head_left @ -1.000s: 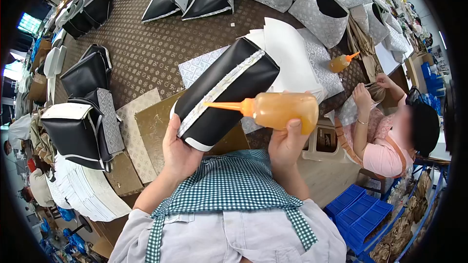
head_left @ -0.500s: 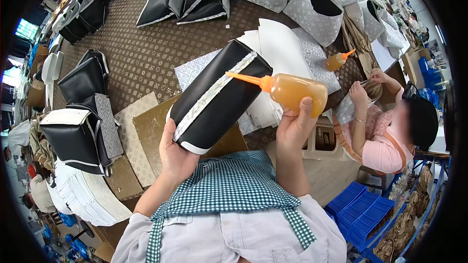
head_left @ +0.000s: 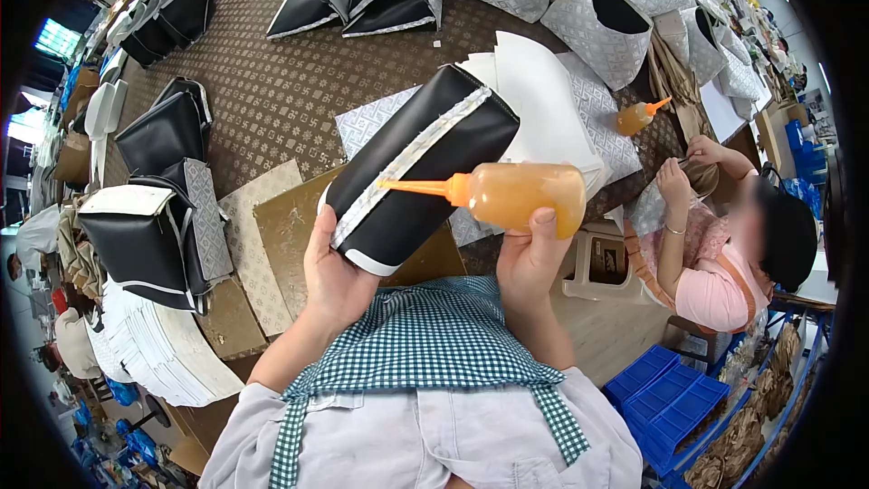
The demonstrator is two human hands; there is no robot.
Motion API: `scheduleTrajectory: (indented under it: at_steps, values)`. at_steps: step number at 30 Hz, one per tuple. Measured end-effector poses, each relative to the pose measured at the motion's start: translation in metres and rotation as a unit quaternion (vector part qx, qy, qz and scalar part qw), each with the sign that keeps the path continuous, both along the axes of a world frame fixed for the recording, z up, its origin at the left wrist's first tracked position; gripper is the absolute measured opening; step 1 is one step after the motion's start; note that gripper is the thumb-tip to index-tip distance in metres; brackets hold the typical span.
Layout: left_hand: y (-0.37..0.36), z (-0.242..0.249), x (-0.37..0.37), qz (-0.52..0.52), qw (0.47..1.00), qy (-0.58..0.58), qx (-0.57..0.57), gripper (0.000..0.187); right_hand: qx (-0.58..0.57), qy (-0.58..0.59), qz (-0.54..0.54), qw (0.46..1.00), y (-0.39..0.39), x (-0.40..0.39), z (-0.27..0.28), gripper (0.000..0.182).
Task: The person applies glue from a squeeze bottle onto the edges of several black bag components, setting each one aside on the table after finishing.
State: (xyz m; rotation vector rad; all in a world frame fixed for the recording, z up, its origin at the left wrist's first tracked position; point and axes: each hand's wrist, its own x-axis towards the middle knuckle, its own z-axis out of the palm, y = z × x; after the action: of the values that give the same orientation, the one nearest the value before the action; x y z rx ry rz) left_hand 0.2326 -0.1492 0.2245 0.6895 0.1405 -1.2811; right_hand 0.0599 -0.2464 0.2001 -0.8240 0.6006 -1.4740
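Note:
My left hand (head_left: 337, 276) grips the near end of a black leather bag piece (head_left: 407, 190), tilted up to the right over the table. A whitish strip (head_left: 425, 149) runs lengthwise along its upper face, and a white band edges its near end. In my right hand (head_left: 532, 258) is a squeeze bottle (head_left: 529, 197) of amber liquid, lying nearly level with its orange nozzle (head_left: 412, 186) pointing left. The nozzle tip overlaps the strip at about its middle. My right thumb presses on the bottle's side.
White sheets (head_left: 534, 109) lie behind the bag piece. Black bag pieces (head_left: 136, 235) stand at left, silver patterned ones (head_left: 597, 27) at back right. A second glue-type bottle (head_left: 638, 118) lies near a seated person (head_left: 715, 281) on the right. Blue crates (head_left: 665, 407) sit below.
The squeeze bottle has moved left and down, its nozzle tip travelling along the strip from near the far end to about the middle. The view has shifted slightly.

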Motion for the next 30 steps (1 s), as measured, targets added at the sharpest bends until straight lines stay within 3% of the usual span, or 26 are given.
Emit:
scheduleTrajectory:
  at_steps: [6,11,13,14,15,16,18,19,20,21,22,23,25,26,28,29,30]
  values:
    - [-0.001,-0.002,0.002,0.005,1.000,0.001,-0.025,0.048,-0.002,-0.021,-0.011,1.000,-0.001,0.003,0.000,0.063]
    - [-0.005,0.002,0.001,0.023,0.999,0.006,-0.026,0.047,-0.010,0.015,0.058,0.998,0.001,0.007,0.004,0.062]
    - [-0.014,0.009,0.009,0.117,0.993,0.035,0.000,0.049,0.003,-0.021,0.038,0.999,0.002,0.008,0.014,0.060]
    - [-0.011,0.005,0.028,0.126,0.988,0.078,-0.040,0.050,0.011,-0.038,0.029,0.999,0.002,0.008,0.016,0.058]
    - [-0.013,0.002,0.044,0.148,0.985,0.026,-0.081,0.054,0.014,-0.057,0.034,0.998,-0.002,0.001,0.016,0.053]
    - [-0.011,0.004,0.060,0.109,0.978,-0.001,-0.179,0.060,0.029,-0.062,0.015,0.998,-0.009,-0.012,0.010,0.051]
    - [-0.018,0.002,0.077,0.058,0.964,-0.201,-0.163,0.076,0.045,-0.072,-0.041,0.996,-0.018,-0.023,0.011,0.046]
    - [-0.025,-0.008,0.082,-0.004,0.924,-0.376,-0.078,0.087,0.045,-0.080,-0.047,0.995,-0.022,-0.027,0.009,0.045]
    - [-0.025,-0.017,0.075,-0.106,0.882,-0.460,0.000,0.095,0.046,-0.088,-0.052,0.994,-0.025,-0.033,0.006,0.044]
    - [-0.021,-0.036,0.075,-0.217,0.845,-0.488,-0.022,0.101,0.047,-0.096,-0.056,0.993,-0.027,-0.037,0.003,0.042]
    - [-0.018,-0.057,0.078,-0.351,0.746,-0.562,0.067,0.099,0.052,-0.097,-0.051,0.993,-0.027,-0.039,0.002,0.041]
    - [-0.021,-0.084,0.068,-0.220,0.581,-0.784,0.007,0.092,0.056,-0.100,-0.047,0.992,-0.026,-0.040,0.000,0.040]
    - [-0.038,-0.090,0.071,-0.162,0.726,-0.662,0.094,0.034,0.065,-0.100,-0.047,0.992,-0.026,-0.040,-0.003,0.039]
    - [-0.045,-0.090,0.082,-0.158,0.720,-0.647,0.195,0.027,0.068,-0.098,-0.051,0.992,-0.026,-0.039,-0.004,0.039]
    - [-0.058,-0.074,0.106,-0.216,0.705,-0.647,0.192,0.027,0.072,-0.096,-0.049,0.992,-0.027,-0.037,-0.004,0.040]
    - [-0.062,-0.092,0.124,-0.158,0.729,-0.650,0.144,0.027,0.073,-0.097,-0.044,0.992,-0.026,-0.037,-0.003,0.040]
    - [-0.063,-0.060,0.124,-0.156,0.761,-0.610,0.159,0.026,0.075,-0.098,-0.041,0.992,-0.026,-0.037,-0.002,0.040]
